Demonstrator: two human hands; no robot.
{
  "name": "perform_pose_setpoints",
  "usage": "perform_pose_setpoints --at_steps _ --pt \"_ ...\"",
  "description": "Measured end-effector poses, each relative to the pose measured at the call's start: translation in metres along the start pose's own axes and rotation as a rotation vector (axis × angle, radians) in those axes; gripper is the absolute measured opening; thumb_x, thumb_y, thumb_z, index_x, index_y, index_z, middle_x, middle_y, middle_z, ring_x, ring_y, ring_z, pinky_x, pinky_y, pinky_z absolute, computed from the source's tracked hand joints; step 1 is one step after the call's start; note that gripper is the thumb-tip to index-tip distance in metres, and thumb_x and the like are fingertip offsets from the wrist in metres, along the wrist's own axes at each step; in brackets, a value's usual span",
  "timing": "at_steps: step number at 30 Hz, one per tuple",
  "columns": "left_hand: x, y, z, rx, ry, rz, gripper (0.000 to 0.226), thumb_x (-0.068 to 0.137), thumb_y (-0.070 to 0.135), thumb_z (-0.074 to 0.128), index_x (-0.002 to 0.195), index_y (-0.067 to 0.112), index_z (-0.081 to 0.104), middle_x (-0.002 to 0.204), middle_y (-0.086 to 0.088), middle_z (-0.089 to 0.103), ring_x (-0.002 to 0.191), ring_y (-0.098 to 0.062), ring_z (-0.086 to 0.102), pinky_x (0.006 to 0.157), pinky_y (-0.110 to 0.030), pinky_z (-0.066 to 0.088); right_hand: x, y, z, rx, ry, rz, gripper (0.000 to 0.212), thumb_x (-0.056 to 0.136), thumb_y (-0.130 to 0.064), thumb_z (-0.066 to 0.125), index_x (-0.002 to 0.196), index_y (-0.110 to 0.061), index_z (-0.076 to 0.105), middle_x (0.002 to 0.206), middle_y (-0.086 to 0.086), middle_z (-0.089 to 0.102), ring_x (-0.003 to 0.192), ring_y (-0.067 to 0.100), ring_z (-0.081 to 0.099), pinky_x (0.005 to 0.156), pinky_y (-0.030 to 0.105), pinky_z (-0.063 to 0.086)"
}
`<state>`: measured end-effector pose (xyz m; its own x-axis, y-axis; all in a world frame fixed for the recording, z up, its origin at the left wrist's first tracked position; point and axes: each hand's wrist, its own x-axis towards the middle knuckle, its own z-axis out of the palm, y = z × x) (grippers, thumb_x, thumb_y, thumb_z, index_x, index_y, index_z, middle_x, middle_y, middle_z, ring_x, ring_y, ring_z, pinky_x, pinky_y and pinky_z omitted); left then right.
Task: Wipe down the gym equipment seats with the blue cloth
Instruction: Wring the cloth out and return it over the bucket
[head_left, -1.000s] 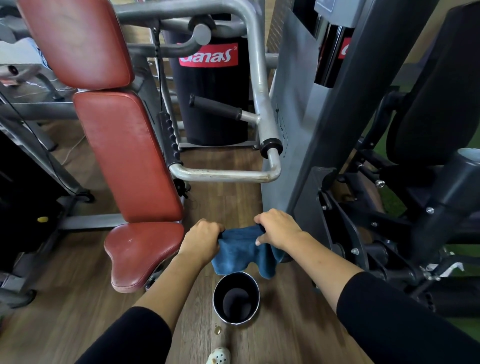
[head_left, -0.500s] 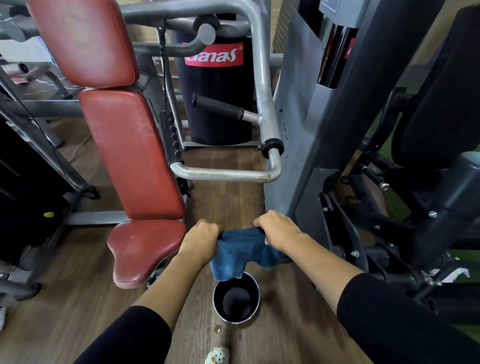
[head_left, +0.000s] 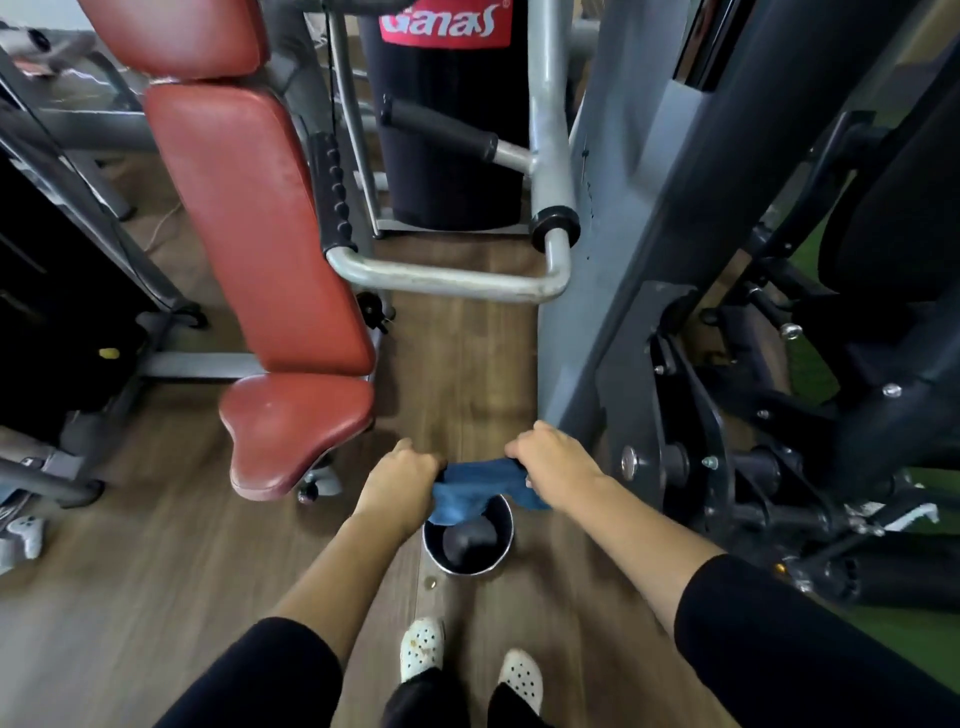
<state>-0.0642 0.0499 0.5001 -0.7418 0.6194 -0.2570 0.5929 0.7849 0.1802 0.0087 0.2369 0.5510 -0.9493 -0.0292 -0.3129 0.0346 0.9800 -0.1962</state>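
**Q:** Which surfaces are due for wiping?
**A:** The red backrest and the red seat below it, both ahead and to my left. The cloth touches neither yet.

**Q:** Where is the cloth?
**A:** The blue cloth spans the gap between my fists, above the steel bowl on the floor. I cannot tell whether its hanging fold touches the rim.

**Q:** What are your hands doing?
**A:** My left hand is clenched round one end and my right hand round the other, knuckles up.

**Q:** What is the procedure for this step?
**A:** I judge it to be wringing.
- I twist my fists in opposite directions.
- I keep the cloth centred over the bowl so that drips land inside it.
- I stop when the cloth is damp, not dripping.
- I then fold it into a flat pad for the seat.
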Motion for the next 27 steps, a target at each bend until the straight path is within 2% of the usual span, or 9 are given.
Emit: perform_pose_setpoints --at_steps 3,7,13,16,18,21,23,25,27 --pt "-0.017 0.002 0.026 0.016 -0.034 0.026 0.024 0.077 0.001 0.05 0.091 0.017 0.06 0.088 -0.006 0.063 0.094 -0.023 0.054 0.086 -0.032 0.047 -0.005 -0.003 0.032 -0.032 -0.034 -0.004 0.03 0.081 0.005 0.055 0.106 -0.01 0.06 0.098 0.006 0.058 0.107 0.023 0.046 0.074 0.027 0.035" --pt "-0.036 -0.004 0.067 -0.011 -0.07 0.016 0.03 0.081 0.001 0.048 0.101 0.018 0.061 0.099 -0.001 0.063 0.105 -0.02 0.051 0.079 -0.027 0.046 -0.01 -0.011 0.077 -0.059 -0.083 0.019 0.031 0.084 0.0 0.057 0.111 -0.015 0.06 0.109 0.001 0.061 0.111 0.021 0.047 0.079 0.027 0.04" --pt "-0.054 -0.026 0.135 -0.032 -0.166 0.035 0.033 0.082 0.003 0.046 0.105 0.022 0.061 0.104 0.0 0.063 0.104 -0.019 0.051 0.081 -0.025 0.043 -0.007 -0.027 0.157 -0.074 -0.218 0.078 0.034 0.085 -0.001 0.059 0.117 -0.015 0.057 0.114 0.002 0.06 0.118 0.021 0.043 0.083 0.03 0.043" --pt "-0.055 -0.038 0.18 -0.048 -0.22 -0.003 0.033 0.081 0.003 0.047 0.104 0.022 0.06 0.106 -0.002 0.061 0.104 -0.02 0.053 0.079 -0.027 0.044 -0.004 -0.03 0.205 -0.09 -0.292 0.061 0.034 0.082 -0.002 0.062 0.112 -0.017 0.057 0.097 0.001 0.056 0.116 0.021 0.044 0.078 0.024 0.035" --pt "-0.052 -0.043 0.211 -0.024 -0.236 0.013 0.035 0.083 0.0 0.046 0.108 0.02 0.059 0.105 -0.001 0.061 0.11 -0.019 0.049 0.08 -0.029 0.046 0.001 -0.029 0.246 -0.081 -0.334 0.061 0.032 0.08 -0.003 0.064 0.105 -0.02 0.056 0.091 -0.001 0.052 0.115 0.022 0.044 0.08 0.023 0.036" --pt "-0.039 -0.051 0.263 -0.007 -0.206 0.02 0.036 0.087 0.0 0.044 0.115 0.019 0.057 0.109 -0.001 0.059 0.115 -0.018 0.045 0.08 -0.029 0.045 0.021 -0.018 0.315 -0.109 -0.302 0.046 0.033 0.08 -0.007 0.065 0.111 -0.015 0.057 0.112 0.001 0.058 0.116 0.024 0.044 0.094 0.028 0.04" --pt "-0.025 -0.057 0.296 0.022 -0.198 0.038 0.036 0.088 0.001 0.043 0.114 0.019 0.057 0.109 0.0 0.06 0.114 -0.018 0.045 0.077 -0.026 0.042 0.035 -0.006 0.352 -0.18 -0.267 0.014 0.046 0.081 -0.011 0.065 0.124 -0.014 0.051 0.122 0.002 0.054 0.116 0.025 0.044 0.099 0.029 0.037" --pt "-0.007 -0.064 0.335 0.039 -0.187 0.042 0.033 0.087 0.003 0.045 0.111 0.021 0.058 0.108 0.001 0.06 0.11 -0.018 0.047 0.076 -0.025 0.04 0.048 0.005 0.385 -0.246 -0.236 -0.01 0.052 0.081 -0.01 0.062 0.131 -0.012 0.045 0.124 0.005 0.052 0.114 0.026 0.044 0.1 0.031 0.033" --pt "0.014 -0.072 0.372 0.047 -0.172 0.04 0.032 0.086 0.005 0.047 0.11 0.022 0.058 0.106 0.002 0.06 0.106 -0.018 0.049 0.077 -0.026 0.042 0.064 0.017 0.417 -0.266 -0.198 -0.003 0.047 0.081 -0.008 0.06 0.126 -0.01 0.047 0.119 0.007 0.053 0.11 0.026 0.045 0.096 0.031 0.035"
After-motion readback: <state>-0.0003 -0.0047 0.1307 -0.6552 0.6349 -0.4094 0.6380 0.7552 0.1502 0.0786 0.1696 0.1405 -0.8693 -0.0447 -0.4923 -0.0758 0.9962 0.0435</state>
